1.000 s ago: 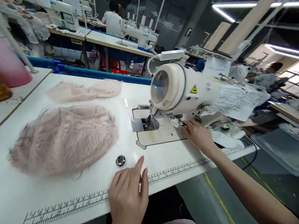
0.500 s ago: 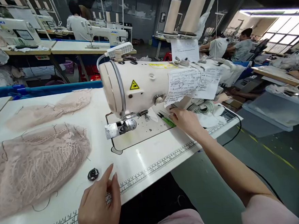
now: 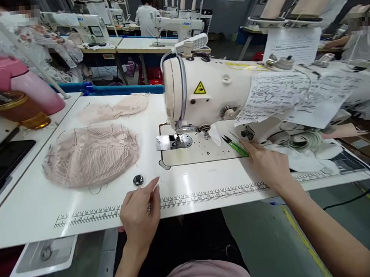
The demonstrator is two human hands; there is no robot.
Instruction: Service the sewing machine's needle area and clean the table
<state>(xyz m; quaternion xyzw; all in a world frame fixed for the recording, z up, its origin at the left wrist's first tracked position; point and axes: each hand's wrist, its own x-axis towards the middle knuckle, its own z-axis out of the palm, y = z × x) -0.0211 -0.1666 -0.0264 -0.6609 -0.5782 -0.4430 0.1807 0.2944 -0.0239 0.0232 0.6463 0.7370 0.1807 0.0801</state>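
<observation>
A white sewing machine (image 3: 213, 86) stands on the white table. My left hand (image 3: 141, 211) rests at the front edge over the printed ruler, thumb and forefinger apart and holding nothing, just below a round black bobbin piece (image 3: 138, 180). My right hand (image 3: 267, 164) is right of the needle plate (image 3: 174, 142), beside green-handled snips (image 3: 235, 146). Its fingertips touch a thin pointed metal tool (image 3: 235, 136); the fingers are bent together. Pale pink lace (image 3: 93, 157) lies in a bundle at the left, with a smaller pink piece (image 3: 116, 108) behind it.
Written papers (image 3: 273, 94) hang on the machine. A coil of pale elastic (image 3: 301, 141) and white cloth lie at the right. A pink bottle (image 3: 25, 82), a cup of brown drink (image 3: 18, 110) and a phone (image 3: 7, 163) are at the left. Other people sit behind.
The view has swung left, bringing the bottle, cup, phone and an open drawer into sight. My right hand stays near the snips, and my left stays by the black piece.
</observation>
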